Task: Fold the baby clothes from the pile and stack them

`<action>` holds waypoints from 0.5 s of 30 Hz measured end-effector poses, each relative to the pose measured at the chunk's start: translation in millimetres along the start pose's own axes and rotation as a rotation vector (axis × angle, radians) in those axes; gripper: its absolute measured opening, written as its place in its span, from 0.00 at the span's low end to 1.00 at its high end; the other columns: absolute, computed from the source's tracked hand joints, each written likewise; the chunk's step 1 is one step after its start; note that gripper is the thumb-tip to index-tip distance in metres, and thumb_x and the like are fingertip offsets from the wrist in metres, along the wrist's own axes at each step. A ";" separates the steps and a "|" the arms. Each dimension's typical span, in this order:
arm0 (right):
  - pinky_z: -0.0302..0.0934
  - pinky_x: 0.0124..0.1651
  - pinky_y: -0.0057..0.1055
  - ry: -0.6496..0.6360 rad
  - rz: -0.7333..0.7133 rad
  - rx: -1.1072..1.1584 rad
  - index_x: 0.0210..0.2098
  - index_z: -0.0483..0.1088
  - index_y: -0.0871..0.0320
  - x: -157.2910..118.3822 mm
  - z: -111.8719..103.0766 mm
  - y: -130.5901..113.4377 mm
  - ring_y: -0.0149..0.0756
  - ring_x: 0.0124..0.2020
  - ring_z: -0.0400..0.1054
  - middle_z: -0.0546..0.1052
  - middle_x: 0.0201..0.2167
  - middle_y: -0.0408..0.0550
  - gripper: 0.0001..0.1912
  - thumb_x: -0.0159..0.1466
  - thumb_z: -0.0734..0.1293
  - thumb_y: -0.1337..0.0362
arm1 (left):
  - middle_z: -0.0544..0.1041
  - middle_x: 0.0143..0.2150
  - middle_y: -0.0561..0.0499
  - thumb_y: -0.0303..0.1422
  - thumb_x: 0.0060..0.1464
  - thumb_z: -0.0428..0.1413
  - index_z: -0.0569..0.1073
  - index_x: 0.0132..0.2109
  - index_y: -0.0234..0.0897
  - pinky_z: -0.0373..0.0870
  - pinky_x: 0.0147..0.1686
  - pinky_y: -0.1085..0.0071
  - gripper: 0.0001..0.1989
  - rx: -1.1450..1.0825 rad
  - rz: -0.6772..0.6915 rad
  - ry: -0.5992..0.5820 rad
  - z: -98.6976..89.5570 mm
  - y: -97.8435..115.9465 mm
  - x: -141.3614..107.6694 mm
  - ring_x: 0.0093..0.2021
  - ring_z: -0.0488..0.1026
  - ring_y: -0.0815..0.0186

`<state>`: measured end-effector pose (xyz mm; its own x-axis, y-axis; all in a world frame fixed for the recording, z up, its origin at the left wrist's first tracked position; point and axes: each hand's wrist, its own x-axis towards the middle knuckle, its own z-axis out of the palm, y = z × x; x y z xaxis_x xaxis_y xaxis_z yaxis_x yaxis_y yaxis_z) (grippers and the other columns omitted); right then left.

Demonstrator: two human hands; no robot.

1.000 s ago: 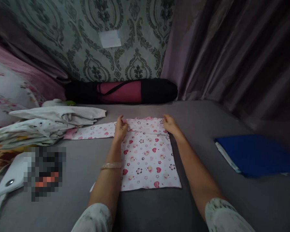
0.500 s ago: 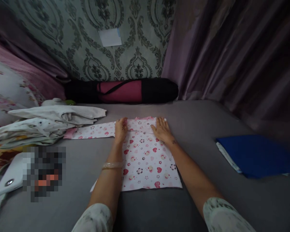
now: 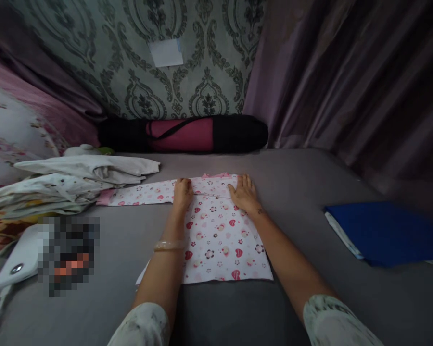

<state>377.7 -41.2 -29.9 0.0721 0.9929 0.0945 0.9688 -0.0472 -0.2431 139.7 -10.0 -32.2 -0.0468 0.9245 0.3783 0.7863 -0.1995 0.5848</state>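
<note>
A white long-sleeved children's shirt (image 3: 216, 240) with pink hearts, flowers and small figures lies flat on the grey bed sheet (image 3: 130, 240). Its pink neckline points away from me. One sleeve (image 3: 144, 193) with a pink cuff stretches out to the left; a strip of the same fabric lies folded across the upper chest. My left hand (image 3: 183, 194) is closed on the shirt at the left shoulder, fingers curled and their tips hidden. At the right shoulder my right hand (image 3: 244, 194) rests palm down, fingers stretched out over the fabric.
Light crumpled clothes (image 3: 94, 168) are heaped at the left, near a white device (image 3: 25, 259) with a cable and a blurred-out patch. A folded blue cloth (image 3: 386, 233) lies at the right. Against the patterned wall rests a long black and pink bag (image 3: 187, 134).
The view has shifted very slightly. Both hands stay at the shirt's shoulders, and the left fingers look a little more curled. The shirt lies as before.
</note>
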 end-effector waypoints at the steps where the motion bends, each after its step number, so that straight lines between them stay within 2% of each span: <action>1: 0.36 0.67 0.46 0.010 0.009 0.003 0.67 0.47 0.77 0.6 0.9 0.8 0.54 0.70 0.37 0.47 0.69 0.68 0.39 0.69 0.48 0.49 | 0.72 0.42 0.40 0.27 0.54 0.47 0.74 0.39 0.33 0.65 0.52 0.61 0.12 0.015 0.001 -0.007 0.3 0.5 -0.3 0.46 0.70 0.57; 3: 0.37 0.67 0.45 0.024 0.013 0.007 0.66 0.48 0.77 1.6 2.5 2.6 0.54 0.69 0.38 0.48 0.68 0.69 0.39 0.69 0.48 0.50 | 0.72 0.43 0.39 0.30 0.55 0.50 0.74 0.41 0.33 0.64 0.52 0.59 0.11 0.054 0.009 -0.034 0.5 1.5 -1.1 0.48 0.69 0.55; 6: 0.38 0.67 0.45 0.032 -0.007 0.001 0.66 0.49 0.77 2.2 4.2 4.5 0.54 0.69 0.40 0.49 0.68 0.69 0.38 0.69 0.47 0.50 | 0.71 0.50 0.37 0.33 0.55 0.52 0.74 0.45 0.34 0.63 0.52 0.55 0.12 0.149 -0.007 -0.088 -0.5 3.7 -3.8 0.51 0.66 0.50; 10: 0.38 0.67 0.45 0.027 -0.011 -0.018 0.66 0.48 0.79 1.7 5.7 5.1 0.55 0.69 0.40 0.49 0.68 0.70 0.38 0.69 0.48 0.51 | 0.67 0.60 0.38 0.34 0.60 0.48 0.72 0.50 0.37 0.60 0.53 0.49 0.15 0.294 -0.056 -0.141 -1.0 9.6 -11.3 0.58 0.60 0.46; 15: 0.37 0.67 0.43 -0.037 0.009 -0.030 0.66 0.47 0.78 5.3 -0.2 2.9 0.54 0.69 0.39 0.47 0.68 0.69 0.39 0.69 0.48 0.50 | 0.62 0.64 0.34 0.35 0.63 0.43 0.67 0.58 0.34 0.53 0.58 0.47 0.20 0.339 -0.084 -0.124 2.7 17.6 -18.6 0.63 0.55 0.44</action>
<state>380.9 -36.1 -29.9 0.0722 0.9958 0.0569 0.9750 -0.0585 -0.2142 156.1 -29.9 -31.0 -0.0610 0.9695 0.2373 0.9434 -0.0217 0.3311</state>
